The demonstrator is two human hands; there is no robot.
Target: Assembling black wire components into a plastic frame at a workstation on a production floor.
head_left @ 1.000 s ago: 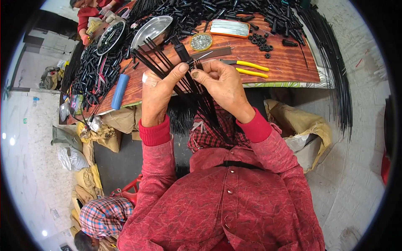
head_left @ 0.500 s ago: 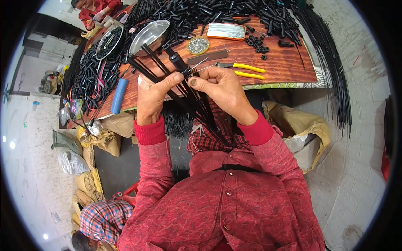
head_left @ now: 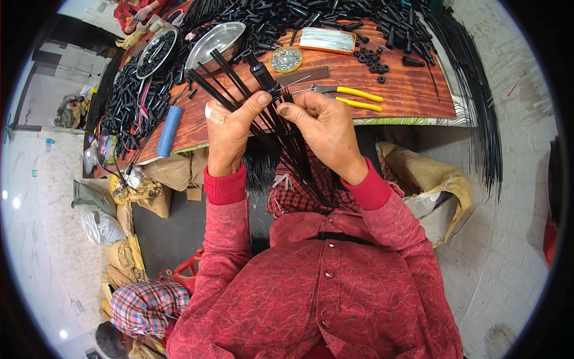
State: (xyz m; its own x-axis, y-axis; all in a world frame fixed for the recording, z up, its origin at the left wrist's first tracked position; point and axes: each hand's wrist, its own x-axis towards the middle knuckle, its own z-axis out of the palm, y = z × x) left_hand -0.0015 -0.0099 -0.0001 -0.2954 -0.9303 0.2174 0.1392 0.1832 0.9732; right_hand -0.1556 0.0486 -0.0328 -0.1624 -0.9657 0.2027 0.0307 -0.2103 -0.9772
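My left hand point(head_left: 230, 128) is closed around a bundle of thin black rods that look like umbrella ribs point(head_left: 288, 143). A black tubular umbrella runner point(head_left: 260, 74) rises from the same grip, tilted to the left, with my thumb pressed near its lower end. The ribs fan out above the hand and run down towards my lap. My right hand point(head_left: 323, 122) pinches at the rib ends beside the runner's lower rim; its fingers hide exactly what sits between them. Near those fingers shows a thin bright wire point(head_left: 301, 91). My left hand has a light-coloured patch near the wrist.
Beyond my hands lie yellow-handled pliers point(head_left: 359, 93), a brown flat bar point(head_left: 303, 76), a round dish of small metal pieces point(head_left: 286, 59) and an orange-rimmed tray of wires point(head_left: 327, 40). Heaps of black tubes point(head_left: 281, 17) cover the far table. At left are a blue cylinder point(head_left: 170, 131) and metal bowls point(head_left: 215, 46).
Both hands, with the ribs and runner, have shifted slightly right in view. The left hand sits closer to the right, and less of the bright wire shows by the fingers.
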